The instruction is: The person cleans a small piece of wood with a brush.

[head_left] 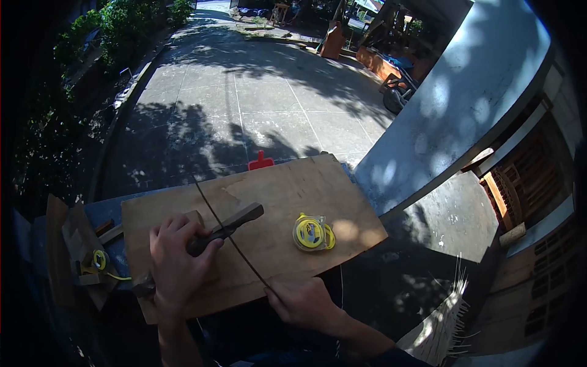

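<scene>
My left hand (179, 257) is closed around a dark wooden piece (243, 215) with a squared far end, held low over the plywood board (287, 196). A light brown bit of wood (194, 218) shows behind its fingers. In my right hand (306, 304), at the board's near edge, is one end of a long thin dark rod (249, 264). The rod runs away to the upper left and crosses the wooden piece just beyond my left fingers. To the right on the board lies a yellow tape measure (312, 233) with a clear casing.
Left of the board, wood offcuts (78, 244) lie around a second yellow tape measure (99, 259). A red handled object (261, 161) shows past the far edge. A pale pillar (443, 110) rises at the right. Below it is a bristly woven piece (437, 321).
</scene>
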The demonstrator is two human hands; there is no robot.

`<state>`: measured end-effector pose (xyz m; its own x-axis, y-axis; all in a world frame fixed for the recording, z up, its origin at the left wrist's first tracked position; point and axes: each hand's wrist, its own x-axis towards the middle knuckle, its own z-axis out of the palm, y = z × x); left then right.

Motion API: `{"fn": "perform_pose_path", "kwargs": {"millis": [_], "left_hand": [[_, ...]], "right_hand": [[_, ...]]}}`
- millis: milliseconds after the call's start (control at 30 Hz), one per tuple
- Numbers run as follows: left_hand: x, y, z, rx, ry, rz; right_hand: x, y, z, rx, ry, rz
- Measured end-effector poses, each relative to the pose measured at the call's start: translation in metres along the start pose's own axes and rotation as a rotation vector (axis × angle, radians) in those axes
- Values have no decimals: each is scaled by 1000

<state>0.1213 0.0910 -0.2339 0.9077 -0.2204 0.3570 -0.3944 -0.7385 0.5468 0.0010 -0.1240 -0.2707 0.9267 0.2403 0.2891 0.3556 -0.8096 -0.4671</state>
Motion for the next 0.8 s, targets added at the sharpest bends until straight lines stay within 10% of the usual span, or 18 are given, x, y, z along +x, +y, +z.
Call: {"fn": "perform_pose_path", "kwargs": {"millis": [800], "left_hand": [[0, -6, 1, 54, -3, 46]], "right_hand": [[46, -3, 24, -23, 50, 9]]}}
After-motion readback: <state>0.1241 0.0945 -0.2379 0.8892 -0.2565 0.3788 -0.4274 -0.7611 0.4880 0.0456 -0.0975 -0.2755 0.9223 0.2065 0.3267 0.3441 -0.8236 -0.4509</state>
